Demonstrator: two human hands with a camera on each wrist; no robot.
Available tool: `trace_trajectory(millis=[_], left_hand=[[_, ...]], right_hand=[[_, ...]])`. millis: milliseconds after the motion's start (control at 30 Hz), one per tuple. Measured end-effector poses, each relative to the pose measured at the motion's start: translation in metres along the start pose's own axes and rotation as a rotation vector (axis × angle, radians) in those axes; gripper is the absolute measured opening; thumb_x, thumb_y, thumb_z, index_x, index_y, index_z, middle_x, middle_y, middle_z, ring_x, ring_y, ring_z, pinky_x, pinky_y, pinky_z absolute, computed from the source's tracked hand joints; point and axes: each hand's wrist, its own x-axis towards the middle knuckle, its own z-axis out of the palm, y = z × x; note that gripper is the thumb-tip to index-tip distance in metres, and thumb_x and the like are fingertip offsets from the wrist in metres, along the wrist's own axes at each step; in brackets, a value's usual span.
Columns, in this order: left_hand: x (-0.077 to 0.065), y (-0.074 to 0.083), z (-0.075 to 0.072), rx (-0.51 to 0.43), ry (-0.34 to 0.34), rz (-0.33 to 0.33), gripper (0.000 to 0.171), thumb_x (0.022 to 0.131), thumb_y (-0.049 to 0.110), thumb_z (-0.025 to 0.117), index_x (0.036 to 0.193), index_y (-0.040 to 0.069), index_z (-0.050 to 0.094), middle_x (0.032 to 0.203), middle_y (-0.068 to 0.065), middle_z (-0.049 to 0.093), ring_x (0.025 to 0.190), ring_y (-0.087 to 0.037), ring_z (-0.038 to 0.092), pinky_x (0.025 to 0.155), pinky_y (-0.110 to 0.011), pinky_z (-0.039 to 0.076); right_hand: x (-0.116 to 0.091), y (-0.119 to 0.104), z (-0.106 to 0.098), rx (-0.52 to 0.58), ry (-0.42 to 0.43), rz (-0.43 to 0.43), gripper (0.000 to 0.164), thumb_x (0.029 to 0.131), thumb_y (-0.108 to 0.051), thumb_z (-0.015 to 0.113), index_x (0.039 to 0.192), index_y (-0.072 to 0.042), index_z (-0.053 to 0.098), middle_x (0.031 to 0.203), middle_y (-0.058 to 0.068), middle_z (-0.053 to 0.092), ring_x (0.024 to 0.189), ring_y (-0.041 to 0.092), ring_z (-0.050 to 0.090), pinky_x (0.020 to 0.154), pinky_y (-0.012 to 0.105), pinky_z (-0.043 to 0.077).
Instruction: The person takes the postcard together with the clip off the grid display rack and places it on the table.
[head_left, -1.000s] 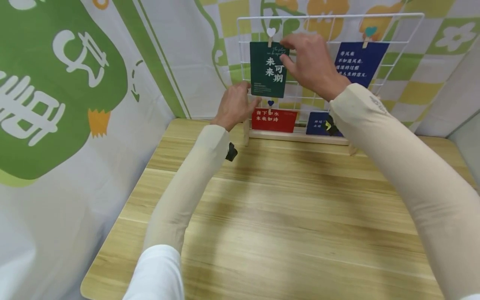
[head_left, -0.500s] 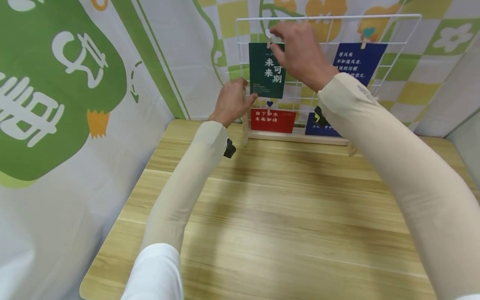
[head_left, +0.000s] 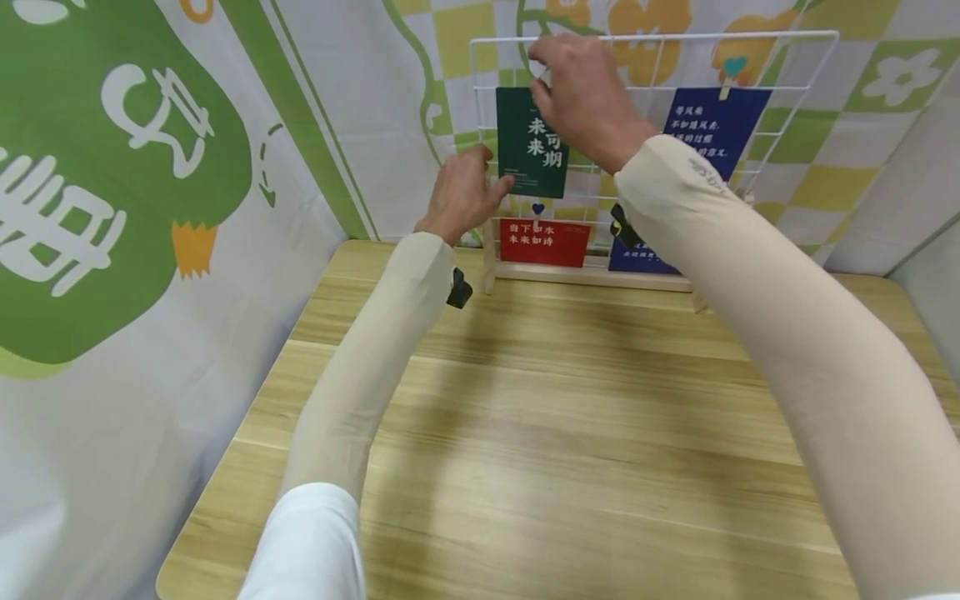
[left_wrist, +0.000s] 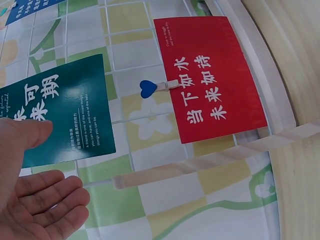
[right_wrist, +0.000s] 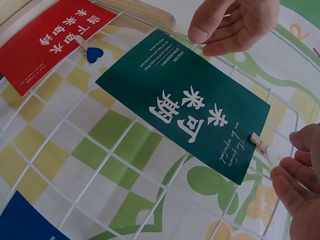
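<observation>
A dark green card [head_left: 532, 175] with white lettering hangs on a white wire grid [head_left: 660, 37], held at its top by a small wooden clothespin [right_wrist: 259, 144]. My right hand [head_left: 588, 96] is at the card's top edge; thumb and fingers are parted beside the clothespin, whose white heart [head_left: 538, 68] shows in the head view. My left hand [head_left: 463, 193] is by the card's lower left edge. In the left wrist view its thumb overlaps the card and the fingers lie loosely bent below, with nothing between them.
Below hangs a red card [head_left: 543, 243] with a blue-heart clothespin [left_wrist: 148, 89]. To the right are a blue card [head_left: 720, 125] under a teal heart [head_left: 735, 67] and a lower blue card [head_left: 637, 257]. The grid stands in a wooden base [head_left: 592, 272] at the back of the wooden table [head_left: 525, 433].
My right hand has moved left and slightly up along the card's top to the white-heart clothespin. My left hand has shifted slightly up and left. The green card stays hanging.
</observation>
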Motion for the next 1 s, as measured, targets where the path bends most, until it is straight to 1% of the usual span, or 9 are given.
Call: trace_trajectory(millis=[167,300,500,733,1000], left_hand=[[0.002,0.002,-0.002,-0.001,0.004,-0.010,0.057,0.098,0.040,0.058,0.141,0.004,0.049,0.140,-0.012,0.057,0.125,-0.024,0.058,0.103,-0.032,0.050],[0.002,0.004,-0.006,-0.007,0.010,-0.012,0.056,0.099,0.040,0.057,0.141,0.004,0.049,0.139,-0.012,0.058,0.124,-0.023,0.059,0.102,-0.032,0.051],[0.005,0.006,-0.009,-0.019,0.022,-0.001,0.054,0.099,0.039,0.057,0.140,0.005,0.050,0.138,-0.011,0.059,0.123,-0.022,0.059,0.102,-0.031,0.050],[0.008,0.008,-0.010,-0.039,0.009,-0.002,0.054,0.099,0.038,0.056,0.141,0.005,0.048,0.141,-0.011,0.057,0.124,-0.021,0.058,0.103,-0.032,0.050],[0.012,0.012,-0.013,-0.027,-0.013,-0.019,0.053,0.100,0.037,0.054,0.143,0.006,0.047,0.142,-0.010,0.056,0.124,-0.020,0.058,0.104,-0.030,0.049]], right_hand=[[0.002,-0.002,0.001,-0.014,-0.001,-0.019,0.035,0.103,-0.015,0.046,0.134,-0.001,0.054,0.130,0.019,0.062,0.115,0.033,0.063,0.098,0.039,0.053],[0.005,-0.002,0.002,-0.025,-0.015,-0.019,0.035,0.103,-0.014,0.044,0.134,-0.001,0.053,0.129,0.019,0.062,0.113,0.032,0.063,0.095,0.039,0.055],[0.009,-0.004,0.002,-0.056,-0.029,-0.023,0.035,0.103,-0.013,0.043,0.134,0.000,0.052,0.129,0.020,0.061,0.113,0.033,0.063,0.095,0.039,0.055],[0.014,-0.009,0.002,-0.113,-0.075,-0.027,0.034,0.103,-0.009,0.040,0.131,0.005,0.053,0.128,0.022,0.061,0.115,0.034,0.061,0.096,0.038,0.054],[0.019,-0.011,0.003,-0.129,-0.122,-0.012,0.034,0.102,-0.005,0.036,0.129,0.006,0.054,0.126,0.024,0.062,0.114,0.035,0.062,0.094,0.038,0.055]])
